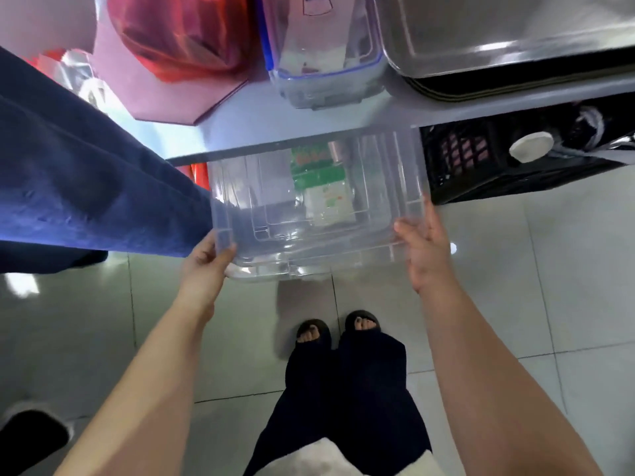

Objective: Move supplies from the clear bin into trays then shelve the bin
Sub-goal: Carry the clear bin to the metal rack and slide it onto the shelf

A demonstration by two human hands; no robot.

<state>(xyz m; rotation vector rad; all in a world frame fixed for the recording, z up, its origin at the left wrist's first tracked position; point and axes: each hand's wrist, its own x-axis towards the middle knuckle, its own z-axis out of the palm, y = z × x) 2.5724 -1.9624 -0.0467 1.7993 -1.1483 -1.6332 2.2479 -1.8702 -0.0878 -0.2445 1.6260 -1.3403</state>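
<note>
Seen from above, at the foot of a storage shelf [309, 132]: clear bin [316, 214] held level over the tiled floor [549, 304], far end already tucked under the shelf's front edge, near end still out over the tiles in front of two sandaled feet [338, 329].

Left hand [206, 266] clamped on the near left corner, thumb over the rim, fingers underneath. Right hand [424, 249] pressed flat against the near right wall, fingers spread, more bracing than gripping.

Through the clear plastic, a green-and-white packet [321, 187]; whether lying inside the bin or on the level beneath, not possible to say.

Likely light, judging by thin walls and little or nothing aboard. Stiff along the ribbed rim, probably springy in the side panels, and glossy enough to slip under a flat palm. Best taken at the rim or the corners, as on the left; a curled right-hand hold under the lip would look surer than the present open press.

On the shelf above: a red bag [178, 39], a blue-rimmed container [323, 53], a steel tray [515, 32]. To the right of the bin, a black crate [481, 159]; to the left, dark blue cloth [86, 166] hanging close against the bin's side.

Shelving seemingly under way, not yet finished.
</note>
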